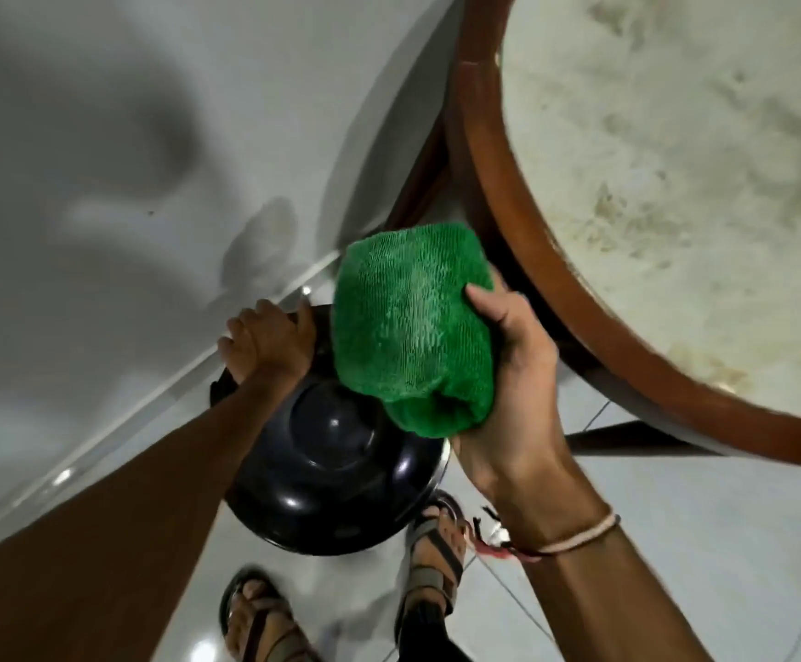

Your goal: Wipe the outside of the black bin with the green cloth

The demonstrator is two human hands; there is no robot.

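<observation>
The black bin (326, 475) stands on the tiled floor against the wall, its glossy domed lid seen from above. My left hand (264, 341) grips the bin's far edge near the wall. My right hand (513, 375) holds the bunched green cloth (412, 322) in the air above the bin's right side; I cannot tell whether the cloth touches the bin. The bin's side walls are mostly hidden under the lid and my arms.
A round table (522, 222) with a brown wooden rim and a stained pale top looms close on the right, its dark legs beneath. A grey wall (102, 160) is on the left. My sandalled feet (436, 556) stand on the shiny floor tiles beside the bin.
</observation>
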